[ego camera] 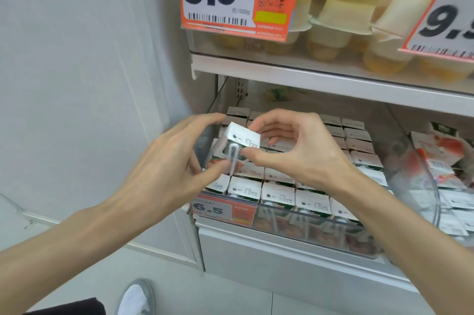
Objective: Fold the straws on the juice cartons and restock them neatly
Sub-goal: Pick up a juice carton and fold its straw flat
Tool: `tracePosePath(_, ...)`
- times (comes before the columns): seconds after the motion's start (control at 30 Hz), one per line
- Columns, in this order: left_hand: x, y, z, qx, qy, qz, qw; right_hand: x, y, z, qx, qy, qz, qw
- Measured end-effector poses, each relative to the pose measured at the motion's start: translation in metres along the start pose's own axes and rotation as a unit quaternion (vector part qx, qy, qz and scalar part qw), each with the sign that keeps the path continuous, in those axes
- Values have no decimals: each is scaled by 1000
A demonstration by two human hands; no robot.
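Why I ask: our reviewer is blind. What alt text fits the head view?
A person's left hand and right hand hold a small juice carton above a store shelf, its white straw running down the front. Below, rows of matching cartons fill the shelf behind a 6.5 price tag.

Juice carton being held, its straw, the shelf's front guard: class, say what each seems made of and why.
Juice carton: likely coated paperboard, matte white, crisp folded edges, printed date.
Straw: probably plastic, thin white bent tube; possibly wrapped, unclear.
Front guard: clear glossy plastic, since cartons show through it.
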State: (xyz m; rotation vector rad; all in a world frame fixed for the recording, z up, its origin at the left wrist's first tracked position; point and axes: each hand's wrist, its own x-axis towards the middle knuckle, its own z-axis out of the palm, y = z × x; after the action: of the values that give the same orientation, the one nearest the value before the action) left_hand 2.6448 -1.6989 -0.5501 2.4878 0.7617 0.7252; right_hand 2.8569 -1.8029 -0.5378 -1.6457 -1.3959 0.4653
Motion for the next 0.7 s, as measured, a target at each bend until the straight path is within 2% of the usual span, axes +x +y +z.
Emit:
tracePosePath(0.17, 15, 15, 14, -36, -42, 45, 997, -26, 4, -23, 81, 49, 6, 996)
tracePosePath(0.23, 19, 21, 22, -103, -77, 38, 991, -35, 5, -30, 112, 71, 24, 991)
tracePosePath(0.33, 22, 31, 30, -286, -145, -30, 947, -46, 7, -35, 161, 102, 50, 980)
tracePosePath(0.4, 22, 35, 35, -347, -167, -70, 920, -53, 7, -35, 163, 118, 62, 978)
tracePosePath(0.53, 21, 38, 41, -381, -178, -103, 901, -65, 9, -33, 131, 108, 88, 982)
tracePosePath(0.7, 16, 39, 46, -409, -203, -101, 884, -74, 10, -35, 131, 115, 105, 979)
